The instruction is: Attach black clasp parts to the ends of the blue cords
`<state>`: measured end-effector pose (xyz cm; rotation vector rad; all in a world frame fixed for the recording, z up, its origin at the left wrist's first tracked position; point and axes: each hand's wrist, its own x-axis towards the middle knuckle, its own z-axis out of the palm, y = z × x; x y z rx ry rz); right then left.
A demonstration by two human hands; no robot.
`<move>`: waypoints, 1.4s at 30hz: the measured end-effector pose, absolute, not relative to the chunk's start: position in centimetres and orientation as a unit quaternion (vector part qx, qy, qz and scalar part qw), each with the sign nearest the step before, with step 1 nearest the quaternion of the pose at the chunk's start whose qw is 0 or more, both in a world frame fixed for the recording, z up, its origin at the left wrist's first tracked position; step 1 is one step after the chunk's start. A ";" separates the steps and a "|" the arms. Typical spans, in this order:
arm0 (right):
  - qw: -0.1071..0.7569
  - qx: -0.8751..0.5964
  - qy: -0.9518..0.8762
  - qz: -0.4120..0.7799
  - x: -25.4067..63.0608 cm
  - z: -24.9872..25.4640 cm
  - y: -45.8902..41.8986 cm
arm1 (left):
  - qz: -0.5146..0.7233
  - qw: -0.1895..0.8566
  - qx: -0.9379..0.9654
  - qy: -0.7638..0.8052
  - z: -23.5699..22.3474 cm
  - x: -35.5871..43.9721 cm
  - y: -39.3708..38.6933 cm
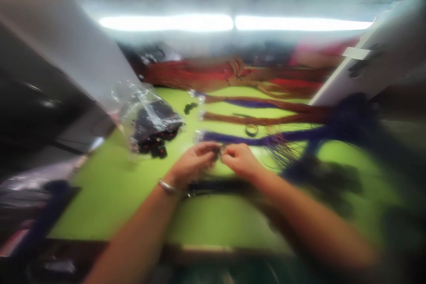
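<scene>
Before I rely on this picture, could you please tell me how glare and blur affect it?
Head view: two long white tube lights glare across the upper part; head view: the crumpled clear plastic bag shows bright reflections; head view: the outer edges smear, and the small dark piece between the bare left hand and bare right hand is too blurred to identify.

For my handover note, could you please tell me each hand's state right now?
Left hand: closed on a small dark piece.
Right hand: closed, fingertips at that piece; what it grips is unclear.
</scene>
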<state>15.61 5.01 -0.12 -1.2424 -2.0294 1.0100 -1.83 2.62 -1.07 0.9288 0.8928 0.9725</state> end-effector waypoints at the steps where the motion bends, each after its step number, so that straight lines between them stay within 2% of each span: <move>1: 0.268 -0.464 -0.754 0.381 15.6 -0.1 5.1 | 0.436 0.668 0.444 0.409 -1.1 -1.8 2.6; 5: 0.264 -0.458 -0.754 0.391 15.5 0.2 5.2 | 0.430 0.610 0.503 0.436 -1.3 -1.6 2.6; 11: 0.257 -0.476 -0.642 0.544 15.4 1.2 4.8 | 0.473 0.668 0.382 0.429 -1.1 -1.3 2.7; 14: 0.279 -0.468 -0.626 0.558 15.5 1.1 4.8 | 0.484 0.670 0.370 0.424 -1.1 -1.4 2.7; 24: 0.296 -0.464 -0.766 0.332 15.4 -1.3 5.1 | 0.426 0.611 0.485 0.458 -1.7 -1.0 2.7; 28: 0.275 -0.483 -0.768 0.317 15.0 -1.7 4.8 | 0.404 0.590 0.508 0.480 -1.7 -1.2 2.7; 31: 0.259 -0.463 -0.771 0.351 15.2 -0.7 4.8 | 0.339 0.595 0.551 0.476 -1.0 -2.9 2.6; 33: 0.236 -0.448 -0.780 0.367 15.7 0.1 5.5 | 0.265 0.598 0.594 0.468 -0.4 -4.3 2.5; 35: 0.209 -0.461 -0.798 0.326 16.1 0.8 6.9 | 0.208 0.584 0.630 0.467 0.1 -5.3 2.3; 39: 0.122 -0.493 -0.847 0.160 15.5 1.5 10.0 | 0.179 0.551 0.672 0.460 0.6 -5.6 2.0; 42: 0.036 -0.491 -0.859 0.138 13.6 1.8 11.1 | 0.163 0.539 0.698 0.443 0.7 -5.2 1.9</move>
